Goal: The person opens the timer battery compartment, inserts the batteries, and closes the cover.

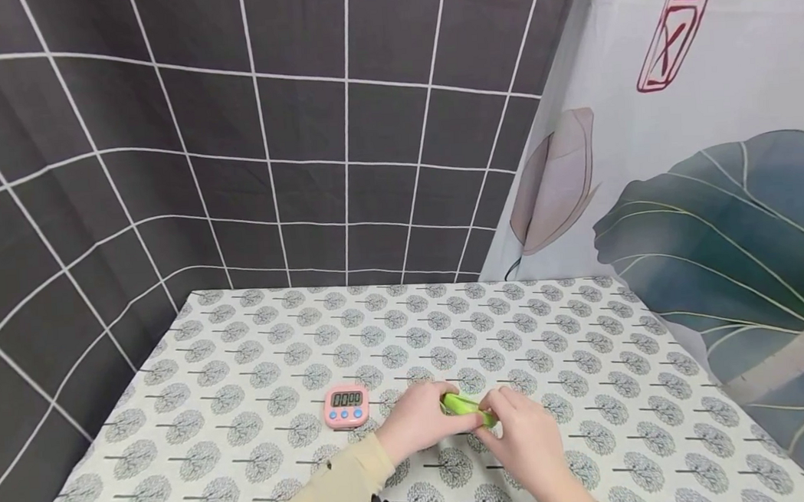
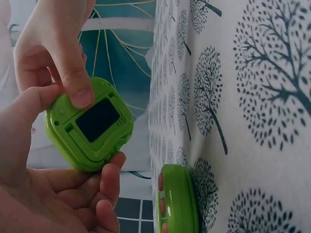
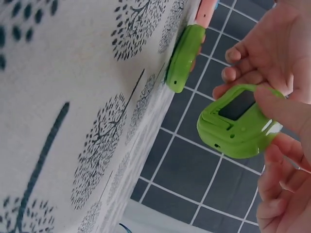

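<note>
Both hands hold a green timer [image 1: 463,405] in the air over the table. It has rounded corners, and one broad face shows a dark rectangle and moulded grooves in the left wrist view. My left hand [image 1: 422,416] grips it by its edges, thumb on one side and fingers on the opposite side. The thumb of my right hand [image 1: 526,435] presses on that face beside the dark rectangle, with its fingers around the edge. A second green timer [image 2: 177,199] lies on the table below the hands; in the head view the hands hide it.
A pink timer [image 1: 346,407] with a display reading 00:00 and blue buttons sits left of the hands. The tree-patterned tablecloth [image 1: 278,366] covers the table. A dark gridded curtain [image 1: 304,126] hangs behind, and a leaf-printed cloth [image 1: 719,239] hangs at right.
</note>
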The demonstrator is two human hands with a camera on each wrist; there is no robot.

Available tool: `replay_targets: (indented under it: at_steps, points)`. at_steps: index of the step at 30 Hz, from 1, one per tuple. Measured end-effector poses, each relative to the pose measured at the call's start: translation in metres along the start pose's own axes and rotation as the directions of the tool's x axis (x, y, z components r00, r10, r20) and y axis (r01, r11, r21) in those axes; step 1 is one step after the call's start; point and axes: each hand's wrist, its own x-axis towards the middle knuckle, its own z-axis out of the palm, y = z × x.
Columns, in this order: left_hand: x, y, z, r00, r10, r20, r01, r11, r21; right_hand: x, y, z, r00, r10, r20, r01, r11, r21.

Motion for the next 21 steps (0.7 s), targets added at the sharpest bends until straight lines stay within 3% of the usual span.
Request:
replay_targets:
  at_steps: [6,9,11,14,16,18,21]
  points:
    - [0.001,-0.003,-0.001,1.000,0.020,-0.007,-0.020,1.000,0.008,0.001,0.004,-0.001,0.990,0.093,0.102,-0.102,0.991,0.088]
    - [0.001,-0.005,-0.001,1.000,0.019,-0.011,-0.019,1.000,-0.001,0.001,0.008,-0.003,0.964,0.184,0.191,-0.219,0.959,0.180]
    - [0.001,-0.006,-0.002,1.000,0.023,-0.014,-0.024,1.000,-0.010,0.002,0.013,-0.003,0.932,0.242,0.269,-0.313,0.912,0.264]
    - [0.001,-0.007,-0.002,0.999,0.040,-0.016,-0.040,0.999,-0.008,0.002,0.023,-0.001,0.863,0.286,0.416,-0.452,0.806,0.382]
    - [0.001,-0.007,-0.002,0.998,0.054,-0.015,-0.055,0.998,-0.005,0.002,0.031,0.001,0.814,0.272,0.513,-0.521,0.733,0.438]
    - [0.002,-0.008,-0.002,0.998,0.068,-0.012,-0.068,0.998,0.002,0.001,0.039,0.003,0.774,0.232,0.590,-0.563,0.680,0.471]
    - [0.003,-0.008,-0.002,0.997,0.081,0.001,-0.081,0.997,0.011,0.000,0.048,0.003,0.734,0.163,0.659,-0.598,0.615,0.514]
